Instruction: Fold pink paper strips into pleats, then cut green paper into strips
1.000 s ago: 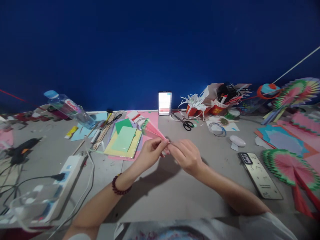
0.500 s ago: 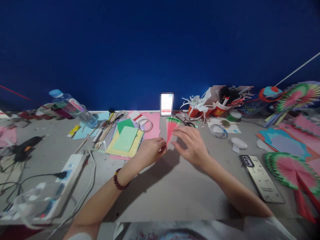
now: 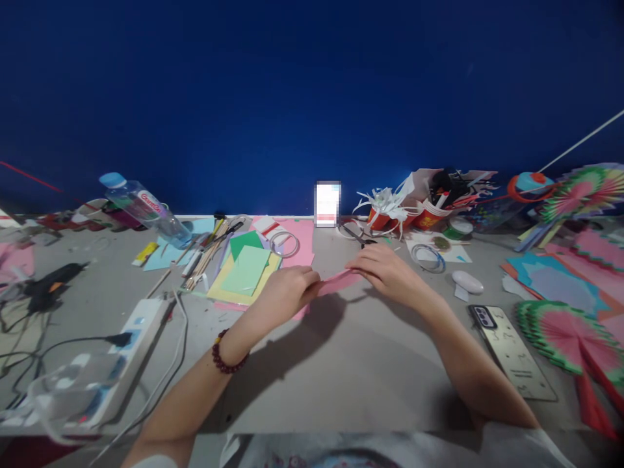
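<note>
Between my hands a pink folded paper fan [image 3: 337, 282] is stretched sideways above the table, its pleats gathered into a narrow strip. My left hand [image 3: 295, 289] pinches its left end, a dark red bead bracelet on that wrist. My right hand [image 3: 383, 270] has its fingers closed on the right end, hiding that tip. Just behind my right hand lie dark scissors [image 3: 358, 236]. Stacked green and yellow paper sheets [image 3: 247, 270] lie beyond my left hand.
A phone [image 3: 511, 351] and a finished watermelon-coloured fan [image 3: 565, 331] lie at right, near a white mouse [image 3: 467, 282]. Red cups [image 3: 431, 214] with tools stand behind. On the left are a power strip [image 3: 129, 357], a glue gun [image 3: 56, 286] and a tilted bottle [image 3: 153, 211].
The fan has swung from upright and spread to sideways and narrow. My right hand, loosely open beside it before, now grips its right end.
</note>
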Tool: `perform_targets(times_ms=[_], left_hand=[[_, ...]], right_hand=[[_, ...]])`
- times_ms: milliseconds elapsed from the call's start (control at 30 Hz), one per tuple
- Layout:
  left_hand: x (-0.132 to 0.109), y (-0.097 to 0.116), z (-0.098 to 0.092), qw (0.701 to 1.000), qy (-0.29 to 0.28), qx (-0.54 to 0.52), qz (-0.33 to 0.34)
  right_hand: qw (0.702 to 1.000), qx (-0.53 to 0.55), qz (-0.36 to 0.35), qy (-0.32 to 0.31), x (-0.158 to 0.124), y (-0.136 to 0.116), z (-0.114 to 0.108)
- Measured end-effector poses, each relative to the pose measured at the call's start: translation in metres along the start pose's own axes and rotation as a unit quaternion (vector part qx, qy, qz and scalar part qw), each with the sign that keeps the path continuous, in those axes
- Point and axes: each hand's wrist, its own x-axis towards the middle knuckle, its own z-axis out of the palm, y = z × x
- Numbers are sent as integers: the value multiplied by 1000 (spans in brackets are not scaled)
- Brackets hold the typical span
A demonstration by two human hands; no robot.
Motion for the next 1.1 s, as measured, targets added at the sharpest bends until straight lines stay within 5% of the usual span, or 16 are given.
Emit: perform_targets(times_ms=[233,367,467,633,767,900,1100], left_hand=[[11,-29,6,960,-83,-255,-78],[16,-38,14,933,-140,-318,-99],[18,-37,23,960,-66,-261,-77],[19,-33,56,983,183,27,18],[19,-39,83,966,136,194,99],[20,-42,94,961,69,228,138],[14,-33,104,968,29,219,117]], right_hand=[[979,142,122,-86,2,15,5],[962,190,136,-142,0,24,13],[974,161,120,-108,-2,30,19],[995,-56,21,78,-1,38,38],[970,-210,-60,110,-9,42,64],[948,-277,-124,100,-28,46,85],[958,-265,-85,71,-41,42,96]])
